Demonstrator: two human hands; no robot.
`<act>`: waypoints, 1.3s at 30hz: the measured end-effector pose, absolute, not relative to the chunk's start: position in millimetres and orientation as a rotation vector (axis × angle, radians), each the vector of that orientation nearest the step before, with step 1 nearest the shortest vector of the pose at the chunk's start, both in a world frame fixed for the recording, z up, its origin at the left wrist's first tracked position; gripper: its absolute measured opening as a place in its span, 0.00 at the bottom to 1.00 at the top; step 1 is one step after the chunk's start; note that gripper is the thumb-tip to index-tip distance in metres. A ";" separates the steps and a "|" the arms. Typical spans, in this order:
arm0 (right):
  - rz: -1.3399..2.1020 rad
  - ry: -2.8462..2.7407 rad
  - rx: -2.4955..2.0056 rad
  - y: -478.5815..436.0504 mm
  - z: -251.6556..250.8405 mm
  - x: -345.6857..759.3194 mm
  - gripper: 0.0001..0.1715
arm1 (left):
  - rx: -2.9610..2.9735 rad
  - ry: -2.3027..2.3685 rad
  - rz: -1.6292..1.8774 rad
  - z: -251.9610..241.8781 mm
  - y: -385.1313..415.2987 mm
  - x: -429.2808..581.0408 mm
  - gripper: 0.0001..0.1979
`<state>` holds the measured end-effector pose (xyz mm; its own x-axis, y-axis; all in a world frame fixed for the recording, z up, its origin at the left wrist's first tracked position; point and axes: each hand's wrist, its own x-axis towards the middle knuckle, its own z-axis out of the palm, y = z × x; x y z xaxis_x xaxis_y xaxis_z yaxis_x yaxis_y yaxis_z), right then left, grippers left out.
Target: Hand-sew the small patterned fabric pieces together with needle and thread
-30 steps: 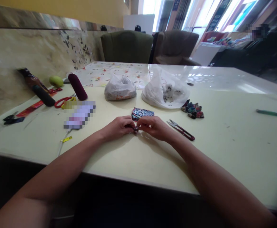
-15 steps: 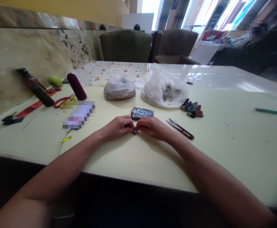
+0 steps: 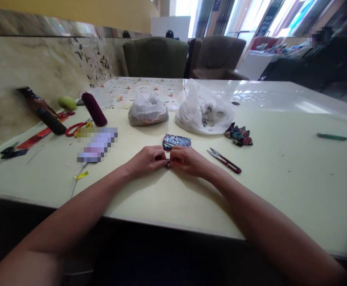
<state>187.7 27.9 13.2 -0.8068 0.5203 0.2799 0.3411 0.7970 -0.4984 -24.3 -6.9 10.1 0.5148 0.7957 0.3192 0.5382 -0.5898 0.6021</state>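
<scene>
Between my two hands is a small piece of patterned fabric [image 3: 168, 165], mostly covered by the fingers. My left hand [image 3: 149, 161] pinches it from the left, and my right hand [image 3: 186, 159] pinches it from the right, fingertips nearly meeting. Just beyond the hands lies a stack of patterned fabric pieces [image 3: 177, 141] in blue, black and red. To the right of my right hand rest thread snips [image 3: 224, 160] with dark red handles. Farther right is a small heap of folded fabric pieces [image 3: 240, 136].
Two white plastic bags [image 3: 148, 111] [image 3: 203, 115] stand behind the fabric stack. On the left are a blurred phone [image 3: 97, 146] with a cable, red-handled scissors [image 3: 72, 129], a maroon thread spool [image 3: 94, 109] and a green fruit [image 3: 67, 103]. A green pen-like object [image 3: 332, 137] lies far right.
The view has shifted slightly, so everything sits a little farther left. My right fingers have closed in a bit over the fabric, which now shows less.
</scene>
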 end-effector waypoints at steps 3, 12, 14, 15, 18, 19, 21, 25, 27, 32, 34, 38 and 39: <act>0.614 -2.531 -0.637 28.4 10.8 187.2 0.12 | 2.333 1.095 0.834 9.9 -7.4 -23.2 0.06; 0.599 -2.453 -0.648 27.7 10.9 186.4 0.11 | 2.327 1.130 0.940 7.4 -8.8 -21.4 0.06; 0.578 -2.446 -0.656 27.4 10.5 185.6 0.11 | 2.328 1.149 0.965 6.1 -8.8 -20.7 0.06; 0.575 -2.442 -0.664 27.1 10.2 185.2 0.11 | 2.332 1.153 0.978 5.4 -8.7 -20.5 0.06; 0.584 -2.417 -0.705 25.9 9.5 183.7 0.10 | 2.345 1.153 1.007 3.9 -7.8 -20.6 0.07; 0.590 -2.402 -0.724 25.4 9.4 183.3 0.10 | 2.345 1.155 1.016 3.7 -7.4 -20.9 0.06; 0.607 -2.368 -0.763 24.2 9.8 182.8 0.09 | 2.338 1.165 1.028 3.7 -6.9 -21.8 0.06; 0.665 -2.285 -0.779 22.3 12.1 182.7 0.04 | 2.315 1.180 1.060 5.0 -7.2 -22.9 0.05; 0.682 -2.266 -0.750 22.0 13.2 182.8 0.05 | 2.293 1.177 1.088 5.7 -7.9 -22.5 0.05; 0.649 -2.248 -0.697 22.4 13.6 181.7 0.08 | 2.178 1.150 1.174 7.2 -7.5 -21.0 0.06; 0.623 -2.221 -0.697 22.2 13.6 181.1 0.08 | 2.099 1.150 1.207 7.1 -6.6 -20.3 0.09; 0.581 -2.160 -0.713 20.0 15.6 180.4 0.07 | 1.770 1.084 1.217 4.8 -7.6 -16.1 0.12; 0.585 -2.142 -0.716 19.2 16.3 180.4 0.07 | 1.653 1.046 1.196 4.2 -8.7 -14.4 0.14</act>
